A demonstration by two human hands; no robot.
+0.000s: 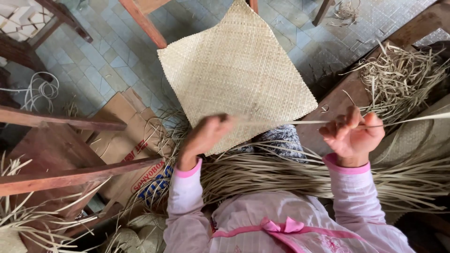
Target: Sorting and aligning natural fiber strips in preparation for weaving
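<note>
A square woven straw mat (pixel 236 72) lies in front of me, tilted like a diamond. My left hand (pixel 205 136) is closed at the mat's near edge, pinching one end of a long pale straw strip (pixel 281 122). My right hand (pixel 352 133) grips the same strip further right, and the strip runs on past it toward the right edge. The strip is stretched nearly level between both hands. A bundle of loose straw strips (pixel 300 175) lies across my lap, below my pink sleeves.
A pile of straw scraps (pixel 403 77) sits on a wooden bench (pixel 335 100) at right. Flattened cardboard (pixel 133 140) lies on the tiled floor (pixel 108 51) at left, beside wooden frame bars (pixel 70 175). More straw lies at the bottom left.
</note>
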